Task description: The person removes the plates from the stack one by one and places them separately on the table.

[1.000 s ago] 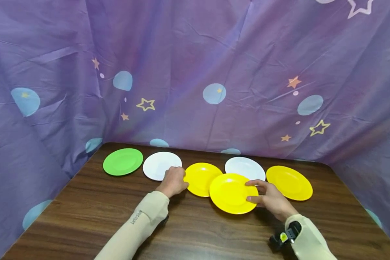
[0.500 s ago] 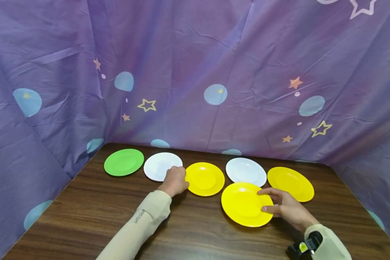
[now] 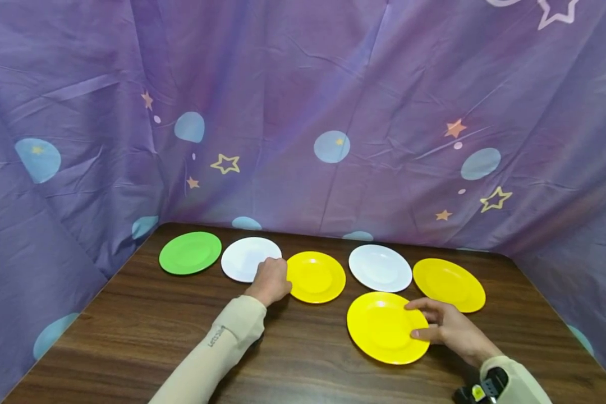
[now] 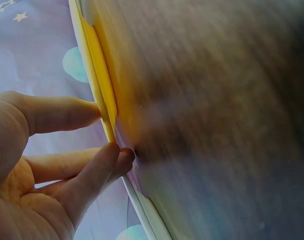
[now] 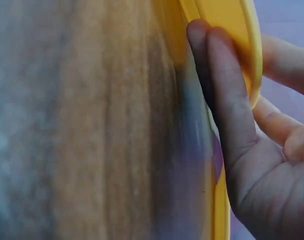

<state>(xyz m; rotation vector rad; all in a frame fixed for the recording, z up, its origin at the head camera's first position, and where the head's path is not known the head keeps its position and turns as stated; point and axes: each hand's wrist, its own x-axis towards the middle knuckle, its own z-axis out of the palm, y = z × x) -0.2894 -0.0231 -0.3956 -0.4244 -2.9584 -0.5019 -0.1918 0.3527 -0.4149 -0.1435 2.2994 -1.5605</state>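
Observation:
My right hand (image 3: 454, 331) holds a round yellow plate (image 3: 384, 331) by its right edge, just in front of the back row. In the right wrist view, some fingers (image 5: 224, 80) lie along the underside of this plate (image 5: 237, 25), and others reach over its rim. My left hand (image 3: 270, 280) is at the left rim of another yellow plate (image 3: 315, 278), which lies in the middle of the row. The left wrist view has the thumb (image 4: 72, 114) on that plate's rim (image 4: 99, 75), with curled fingertips close by its edge.
Along the back of the brown wooden table (image 3: 182, 348) lie a green plate (image 3: 191, 252), a white plate (image 3: 247, 258) partly behind my left hand, a second white plate (image 3: 380, 268) and a yellow plate (image 3: 449, 285) at right. A purple patterned curtain (image 3: 283, 112) hangs behind.
My right hand has drawn its yellow plate to the right and toward me, off from overlapping the middle yellow plate in view. My left hand has stayed in place.

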